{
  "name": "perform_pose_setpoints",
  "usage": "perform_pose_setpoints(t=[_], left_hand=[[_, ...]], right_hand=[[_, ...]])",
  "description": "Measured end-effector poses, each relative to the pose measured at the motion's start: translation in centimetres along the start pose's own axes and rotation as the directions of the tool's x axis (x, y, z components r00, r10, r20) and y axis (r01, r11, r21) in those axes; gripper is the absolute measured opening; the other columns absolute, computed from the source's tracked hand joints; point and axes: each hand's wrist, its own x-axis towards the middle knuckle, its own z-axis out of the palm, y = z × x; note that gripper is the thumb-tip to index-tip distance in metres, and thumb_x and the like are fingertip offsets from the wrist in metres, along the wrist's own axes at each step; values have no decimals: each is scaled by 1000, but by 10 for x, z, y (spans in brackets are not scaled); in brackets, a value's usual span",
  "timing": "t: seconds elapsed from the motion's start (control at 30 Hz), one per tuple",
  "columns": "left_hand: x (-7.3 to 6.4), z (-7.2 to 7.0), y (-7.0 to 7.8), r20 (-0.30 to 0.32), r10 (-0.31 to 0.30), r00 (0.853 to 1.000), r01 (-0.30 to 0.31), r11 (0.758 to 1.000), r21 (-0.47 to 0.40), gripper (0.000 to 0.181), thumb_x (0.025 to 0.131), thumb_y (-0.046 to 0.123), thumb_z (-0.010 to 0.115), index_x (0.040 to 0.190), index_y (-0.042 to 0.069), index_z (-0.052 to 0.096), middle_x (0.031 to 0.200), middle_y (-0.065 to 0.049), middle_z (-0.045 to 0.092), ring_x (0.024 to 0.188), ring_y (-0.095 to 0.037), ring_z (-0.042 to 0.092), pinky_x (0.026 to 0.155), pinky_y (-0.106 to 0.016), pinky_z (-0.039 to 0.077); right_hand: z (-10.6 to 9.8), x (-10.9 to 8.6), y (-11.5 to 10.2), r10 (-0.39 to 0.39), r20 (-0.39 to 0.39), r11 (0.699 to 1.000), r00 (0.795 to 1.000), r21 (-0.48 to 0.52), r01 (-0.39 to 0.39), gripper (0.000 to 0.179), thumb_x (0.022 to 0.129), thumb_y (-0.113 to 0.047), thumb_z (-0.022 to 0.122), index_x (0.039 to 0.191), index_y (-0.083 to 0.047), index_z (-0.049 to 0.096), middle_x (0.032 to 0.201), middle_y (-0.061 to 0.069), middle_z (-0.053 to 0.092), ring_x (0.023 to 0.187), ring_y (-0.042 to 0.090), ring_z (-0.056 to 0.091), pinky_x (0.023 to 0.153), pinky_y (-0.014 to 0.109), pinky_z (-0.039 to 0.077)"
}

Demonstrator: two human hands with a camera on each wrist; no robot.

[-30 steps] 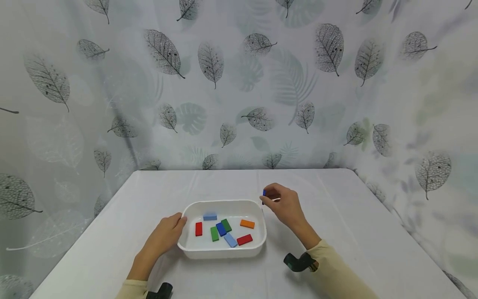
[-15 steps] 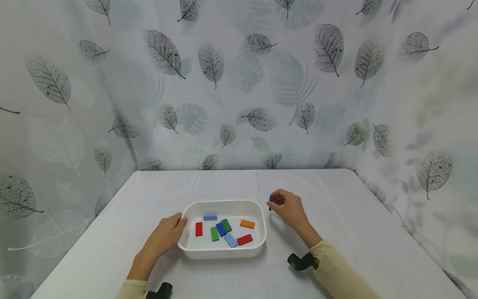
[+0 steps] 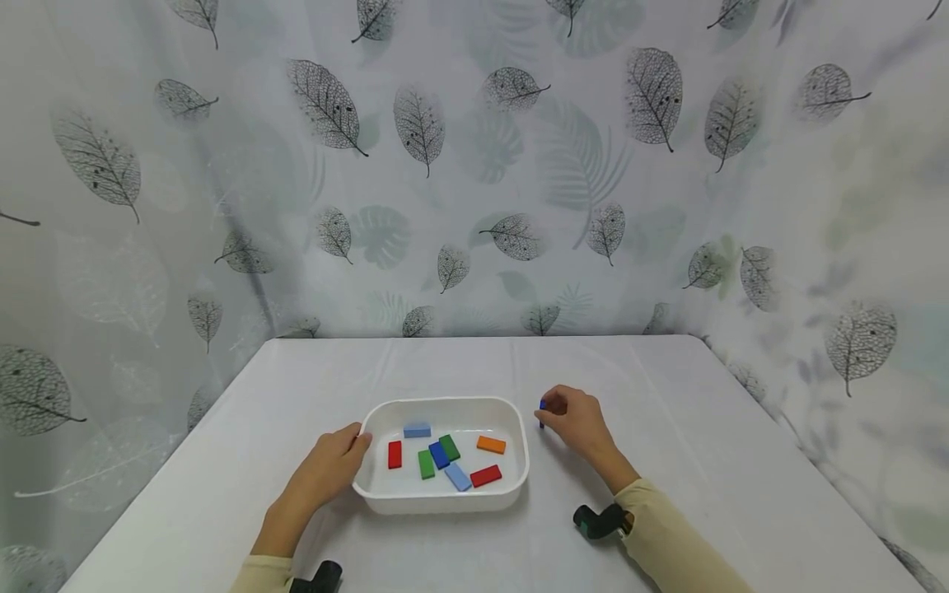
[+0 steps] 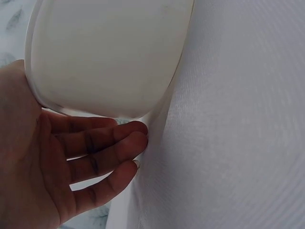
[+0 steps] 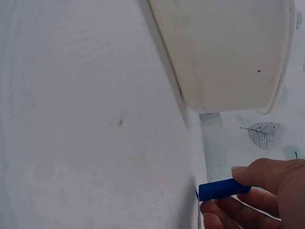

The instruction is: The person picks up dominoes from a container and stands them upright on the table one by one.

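Observation:
A white plastic tray (image 3: 437, 504) stands on the table with several small coloured blocks inside. My left hand (image 3: 326, 468) holds its left end, thumb at the rim; in the left wrist view the fingers (image 4: 102, 152) lie along the outside wall, their tips down by the tablecloth. To the right of the tray, my right hand (image 3: 582, 424) pinches a dark blue block (image 5: 220, 190) between thumb and fingers. The block is upright, its lower end right at the tablecloth.
In the tray lie a light blue block (image 3: 417, 430), a red block (image 3: 395, 455), an orange block (image 3: 491, 445), a green block (image 3: 426, 464) and others. White cloth covers the table (image 3: 667, 428). A leaf-patterned curtain (image 3: 460, 181) hangs behind and at both sides.
My right hand has moved slightly right and toward me, lowering the blue block to the table beside the tray. The left hand and tray have stayed put.

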Motion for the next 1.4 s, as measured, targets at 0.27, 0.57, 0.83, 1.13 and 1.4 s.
perform_pose_setpoints(t=[0.27, 0.57, 0.83, 1.13, 1.4], left_hand=[[1, 1, -2, 0, -4, 1000, 4, 1000, 10, 31, 109, 22, 50, 125, -1, 62, 92, -5, 65, 80, -21, 57, 65, -36, 49], [0, 2, -2, 3, -7, 1000, 7, 1000, 2, 33, 109, 23, 51, 128, -1, 62, 95, -5, 67, 80, -21, 57, 65, -35, 50], [0, 1, -1, -3, -3, 1000, 3, 1000, 6, 31, 109, 23, 51, 126, -1, 62, 89, -4, 64, 77, -20, 56, 63, -35, 50], [-1, 1, -1, -4, -1, 1000, 1, 1000, -2, 33, 109, 23, 51, 128, -1, 61, 94, -5, 67, 79, -21, 58, 65, -35, 51], [0, 1, -1, -8, 4, 1000, -4, 1000, 8, 33, 109, 23, 50, 128, -2, 62, 97, -6, 68, 80, -21, 58, 66, -35, 52]], right_hand=[[2, 1, 5, 24, 22, 1000, 999, -10, -24, 19, 86, -9, 84, 98, -6, 70, 88, 1, 70, 83, 20, 65, 76, 40, 56], [1, 1, 5, 43, 64, 999, 997, -14, -43, 21, 86, -8, 83, 101, -5, 68, 89, 2, 69, 85, 20, 65, 77, 40, 57], [-1, 3, 1, 55, 74, 998, 996, -24, -53, 26, 86, -10, 84, 106, -4, 68, 91, 4, 69, 86, 21, 65, 79, 40, 57], [-1, 3, 0, 48, 88, 998, 995, -34, -45, 30, 86, -10, 83, 112, -1, 70, 94, 5, 70, 88, 22, 66, 79, 41, 57], [-5, -2, -23, -43, -1, 995, 999, -91, 43, 35, 88, -13, 84, 118, -1, 69, 110, 14, 70, 105, 32, 65, 88, 47, 56]])
